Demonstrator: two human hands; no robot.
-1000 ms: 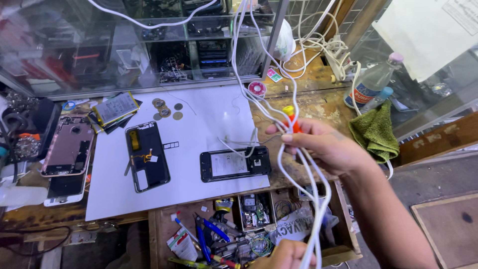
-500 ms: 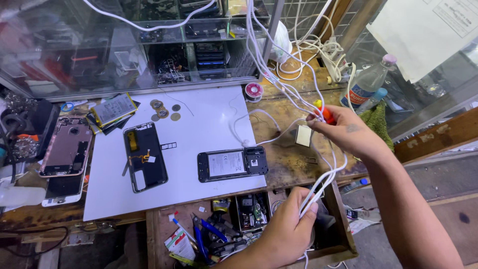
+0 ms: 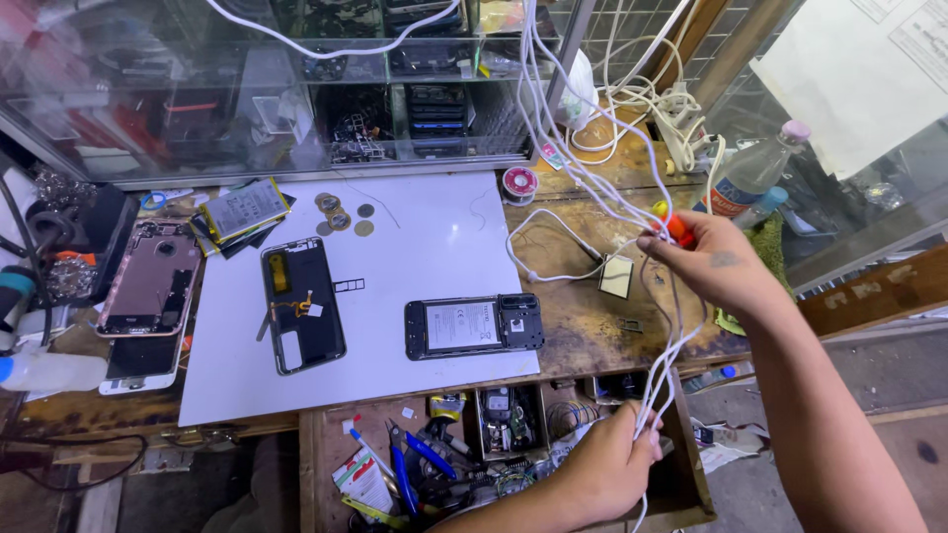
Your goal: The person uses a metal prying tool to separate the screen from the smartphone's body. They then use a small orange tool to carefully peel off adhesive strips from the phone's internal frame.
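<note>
— Both hands have shifted since a second ago: the right hand (image 3: 716, 268) has carried its grip rightward, off the white mat and over the bare wood, and the left hand (image 3: 607, 464) has come up into view at the drawer's edge.

— What are the fingers doing?

— Right fingers (image 3: 664, 240) are pinched shut on an orange-and-yellow handled tool (image 3: 673, 225) together with the bundle of white cables (image 3: 660, 370). Left fingers are curled closed around the same bundle lower down, just above the open drawer (image 3: 681, 494).

— Which way does the bundle run?

— Its long axis is close to vertical: from the top of the view, down through the right hand, then down and slightly left into the left hand, with a short tail below. The right hand is the higher of the two, the left nearer the person.

— And around them?

— Just left of the right hand a small pale square tag (image 3: 617, 276) hangs near a loose white loop. Further left, on the white mat (image 3: 434, 237), lies an opened phone (image 3: 474, 326), then a black phone frame (image 3: 301, 304). Pliers with blue handles (image 3: 415, 459) sit in the drawer. A plastic bottle (image 3: 755, 170) stands behind the right hand.
</note>
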